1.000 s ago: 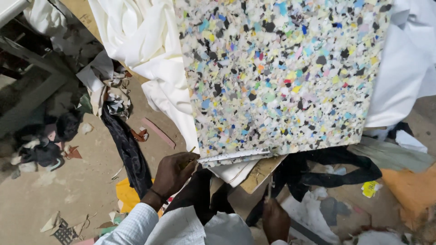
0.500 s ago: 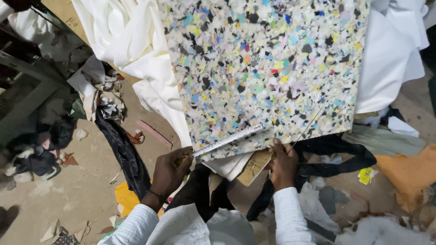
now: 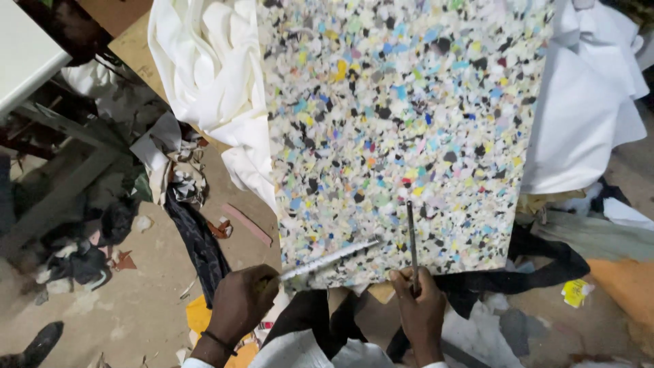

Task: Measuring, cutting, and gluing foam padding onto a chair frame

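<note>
A dusty concrete floor (image 3: 136,313) strewn with fabric scraps (image 3: 75,262) fills seven o'clock; a white tabletop corner (image 3: 24,61) on a grey frame (image 3: 68,184) sits at ten o'clock.

Single head-worn view, looking steeply down, close over speckled foam sheet (image 3: 402,136), floor (image 3: 136,307)

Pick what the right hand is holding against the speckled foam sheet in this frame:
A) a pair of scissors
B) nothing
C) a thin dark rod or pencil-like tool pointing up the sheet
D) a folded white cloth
C: the right hand grips a thin dark tool that lies up across the speckled foam sheet, while the left hand holds a ruler-like strip.
</note>
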